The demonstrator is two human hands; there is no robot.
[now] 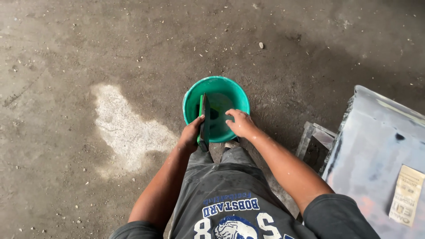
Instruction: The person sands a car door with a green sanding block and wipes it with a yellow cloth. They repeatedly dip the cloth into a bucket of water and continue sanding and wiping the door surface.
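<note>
1. Biggest thing first: the concrete floor (pixel 88 66), grey and gritty, with a pale rough patch (pixel 126 128) to the left. Plenty of open room there and beyond the bucket.
2. Over on the right, a large grey-blue painted panel (pixel 376 150) with a paper label (pixel 407 194) stuck on it, and a darker frame piece (pixel 315 144) leaning just beside it. That side is crowded; its edges sit close to the right forearm.
3. Centre of the view, the teal bucket (pixel 237 95) stands upright on the floor, right in front of the person's knees, a little liquid showing at the bottom.
4. Now the action: the left hand (pixel 190 135) is clenched around a flat dark block with a green face (pixel 204 124), held on edge, its upper end dipping over the bucket's near rim.
5. The right hand (pixel 240 123) hangs over the near rim, fingers curled downward with nothing in its grip; whether it touches the rim, I cannot tell.
6. My read: this is the wetting or rinsing step, the block held at the bucket. Any next move would call for keeping the block inside the rim and the bucket steady, with the free space lying left and ahead.
</note>
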